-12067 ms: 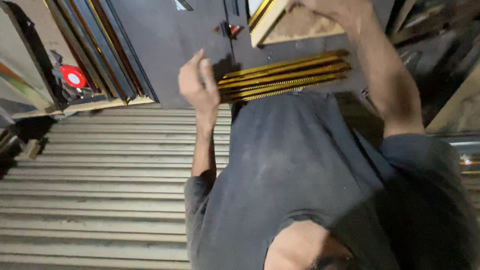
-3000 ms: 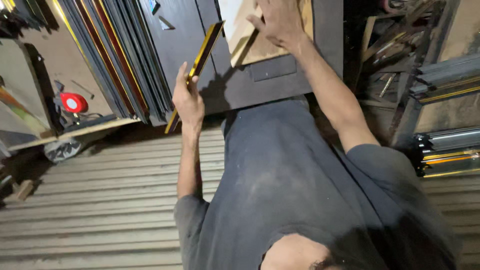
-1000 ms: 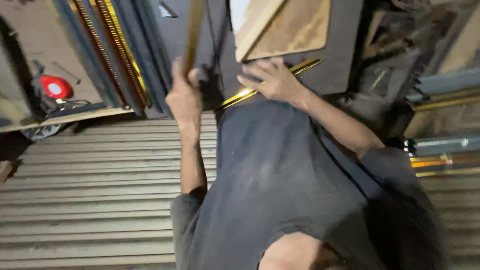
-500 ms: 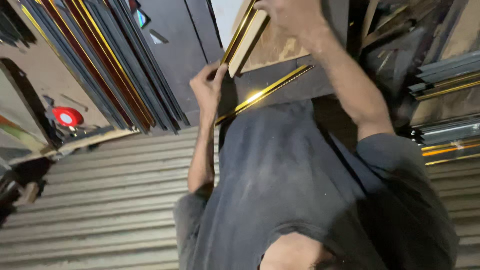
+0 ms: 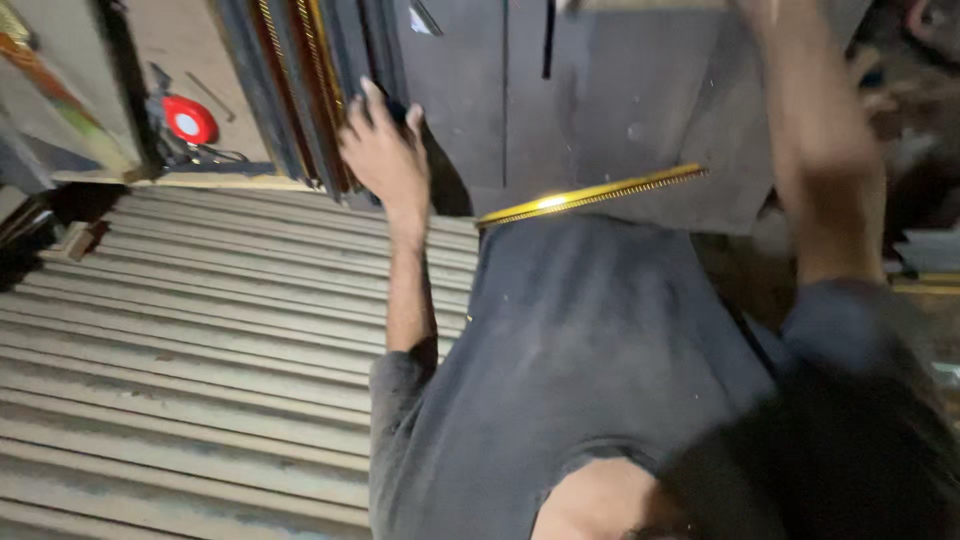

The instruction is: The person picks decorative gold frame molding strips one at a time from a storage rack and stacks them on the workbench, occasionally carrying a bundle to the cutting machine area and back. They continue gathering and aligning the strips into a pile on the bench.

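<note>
Left hand (image 5: 385,150) rests open-fingered against leaning frame mouldings (image 5: 310,90); right hand is out of view. Gold moulding strip (image 5: 590,195) lies across the torso — light, stiff, probably best gripped mid-length.

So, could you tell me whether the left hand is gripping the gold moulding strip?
No, the left hand reaches toward the leaning frames, apart from the gold strip.

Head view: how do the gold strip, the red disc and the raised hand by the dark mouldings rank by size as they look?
1. Gold strip, longest by far.
2. Left hand.
3. Red disc, smallest.
The disc lies farther off, so its true size against the hand is unsure.
</note>
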Demonstrator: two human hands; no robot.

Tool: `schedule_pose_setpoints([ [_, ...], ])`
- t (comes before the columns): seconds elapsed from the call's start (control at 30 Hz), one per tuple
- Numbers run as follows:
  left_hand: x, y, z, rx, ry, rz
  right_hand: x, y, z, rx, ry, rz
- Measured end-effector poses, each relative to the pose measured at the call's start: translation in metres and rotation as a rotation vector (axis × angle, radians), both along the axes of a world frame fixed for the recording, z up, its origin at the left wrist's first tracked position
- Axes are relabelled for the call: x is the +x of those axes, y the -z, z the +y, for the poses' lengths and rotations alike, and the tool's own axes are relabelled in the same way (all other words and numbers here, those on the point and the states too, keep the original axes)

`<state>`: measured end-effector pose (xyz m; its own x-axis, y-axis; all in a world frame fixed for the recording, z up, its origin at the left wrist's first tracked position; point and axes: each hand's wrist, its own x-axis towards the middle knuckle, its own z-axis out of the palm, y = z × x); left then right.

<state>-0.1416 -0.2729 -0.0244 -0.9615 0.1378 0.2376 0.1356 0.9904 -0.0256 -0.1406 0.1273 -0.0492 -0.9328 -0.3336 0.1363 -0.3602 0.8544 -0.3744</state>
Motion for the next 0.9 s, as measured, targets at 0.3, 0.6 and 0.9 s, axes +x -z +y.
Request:
schedule_pose_setpoints([
  [0.3, 0.015, 0.047, -0.02, 0.204, -0.068, -0.165, 0.036, 0.011, -0.005, -0.002, -0.064, 0.036],
  [0.6, 0.051, -0.022, 0.007, 0.373, 0.105, 0.041, 0.125, -0.032, -0.101, 0.075, -0.209, 0.231],
  [0.9, 0.055, -0.011, 0.084, 0.585, 0.444, -0.071, 0.032, 0.027, -0.035, 0.145, 0.108, -0.014],
])
